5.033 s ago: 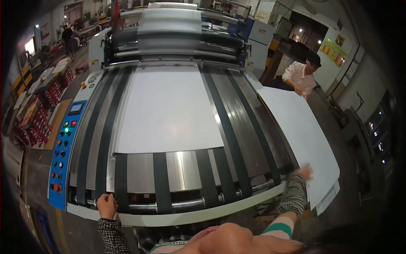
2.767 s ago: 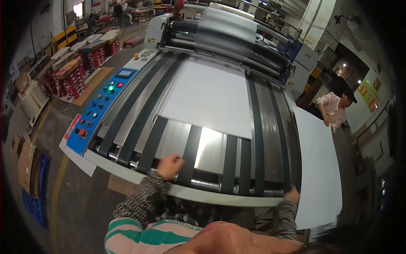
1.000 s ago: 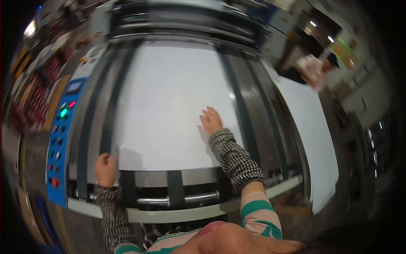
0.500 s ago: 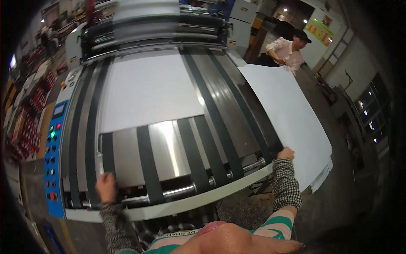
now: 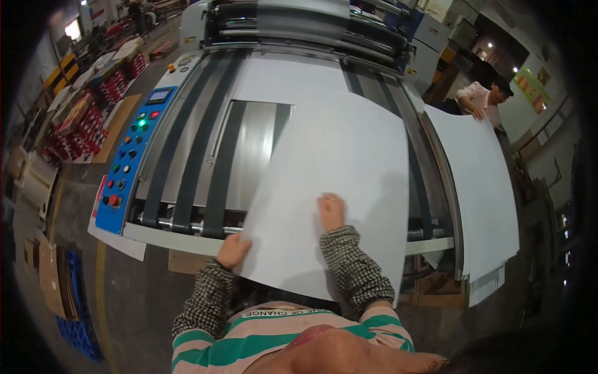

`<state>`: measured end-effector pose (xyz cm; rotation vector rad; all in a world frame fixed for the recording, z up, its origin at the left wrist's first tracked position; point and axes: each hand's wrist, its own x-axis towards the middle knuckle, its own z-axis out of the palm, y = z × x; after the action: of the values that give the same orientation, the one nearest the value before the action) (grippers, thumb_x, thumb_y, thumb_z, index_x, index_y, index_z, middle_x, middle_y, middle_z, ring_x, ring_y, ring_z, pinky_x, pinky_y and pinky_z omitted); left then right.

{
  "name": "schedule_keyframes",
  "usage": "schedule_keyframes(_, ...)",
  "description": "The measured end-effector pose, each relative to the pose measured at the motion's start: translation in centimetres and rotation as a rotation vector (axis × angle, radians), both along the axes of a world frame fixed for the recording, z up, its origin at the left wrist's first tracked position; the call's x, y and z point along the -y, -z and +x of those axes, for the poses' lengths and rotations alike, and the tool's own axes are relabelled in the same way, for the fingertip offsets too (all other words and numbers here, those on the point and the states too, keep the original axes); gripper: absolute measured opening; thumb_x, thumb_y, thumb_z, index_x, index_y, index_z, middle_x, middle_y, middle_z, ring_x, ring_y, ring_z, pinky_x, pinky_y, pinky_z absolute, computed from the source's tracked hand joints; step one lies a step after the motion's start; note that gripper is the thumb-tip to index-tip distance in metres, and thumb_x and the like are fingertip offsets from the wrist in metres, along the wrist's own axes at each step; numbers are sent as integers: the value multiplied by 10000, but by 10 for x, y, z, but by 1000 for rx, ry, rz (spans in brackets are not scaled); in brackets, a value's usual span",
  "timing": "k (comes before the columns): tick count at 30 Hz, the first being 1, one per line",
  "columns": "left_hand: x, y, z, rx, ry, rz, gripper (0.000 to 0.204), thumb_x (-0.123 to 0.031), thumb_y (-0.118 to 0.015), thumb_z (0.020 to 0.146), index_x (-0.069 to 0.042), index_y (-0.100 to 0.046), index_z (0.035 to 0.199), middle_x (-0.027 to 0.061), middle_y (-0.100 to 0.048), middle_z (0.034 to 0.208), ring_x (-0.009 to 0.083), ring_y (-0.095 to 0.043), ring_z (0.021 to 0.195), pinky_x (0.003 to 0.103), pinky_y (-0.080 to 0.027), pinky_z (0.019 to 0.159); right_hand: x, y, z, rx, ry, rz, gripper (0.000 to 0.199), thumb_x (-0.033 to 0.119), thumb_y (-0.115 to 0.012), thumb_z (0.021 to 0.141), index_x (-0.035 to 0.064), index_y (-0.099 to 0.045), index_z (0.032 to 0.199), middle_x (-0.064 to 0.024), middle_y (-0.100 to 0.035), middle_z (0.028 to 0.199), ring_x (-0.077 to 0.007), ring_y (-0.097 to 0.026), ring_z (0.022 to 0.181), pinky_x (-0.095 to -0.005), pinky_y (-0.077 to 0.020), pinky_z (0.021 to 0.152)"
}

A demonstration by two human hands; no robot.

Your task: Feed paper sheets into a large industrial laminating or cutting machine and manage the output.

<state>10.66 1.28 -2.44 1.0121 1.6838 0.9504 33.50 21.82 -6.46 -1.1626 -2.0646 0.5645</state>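
A large white paper sheet (image 5: 349, 149) slants across the machine's belt table, its near end hanging over the front rail close to my body. My left hand (image 5: 233, 250) grips the sheet's near left edge, thumb on top; the fingers underneath are hidden. On the upper face of the same sheet rests my right hand (image 5: 331, 212), fingers slightly bent, away from any edge. Beneath its far end lies another white sheet (image 5: 274, 78) on the dark belts (image 5: 227, 156), near the rollers (image 5: 299, 28).
Left of the belts runs a blue control panel (image 5: 134, 156) with buttons and a small screen. To the right stands a stack of large white sheets (image 5: 479, 199); a co-worker (image 5: 486, 100) has a hand at its far edge. Red-and-white stacks (image 5: 81, 118) and a blue pallet (image 5: 78, 324) sit at left.
My view has shifted, placing the machine further right. A large sheet now covers the belts' right part. My left hand has taken its edge; my right hand has left the right-hand stack's corner.
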Motion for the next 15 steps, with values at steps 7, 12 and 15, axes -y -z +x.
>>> schedule_keyframes(7,88,-13,-45,297,-352,-72,313,-89,-516,738,62,-516,1012,90,-580,903,154,-537,802,261,-427,705,51,-40,20,617,303,-259,516,382,-460,797,167,-353,1253,-145,-154,1360,-341,-56,1256,-537,-15,984)
schedule_keyframes(12,82,-17,-56,399,-380,-50,310,-78,-530,742,68,-516,1015,107,-577,916,169,-545,801,269,-433,716,32,-44,2,657,231,-258,530,398,-432,806,166,-321,1269,-153,-163,1356,-342,-80,1254,-518,-43,991)
schedule_keyframes(15,64,-18,-75,387,-370,-76,297,-73,-531,746,72,-519,1006,112,-577,916,171,-551,788,273,-438,708,11,-48,-14,695,224,-300,538,405,-420,809,175,-298,1280,-145,-152,1361,-339,-80,1255,-510,-47,994)
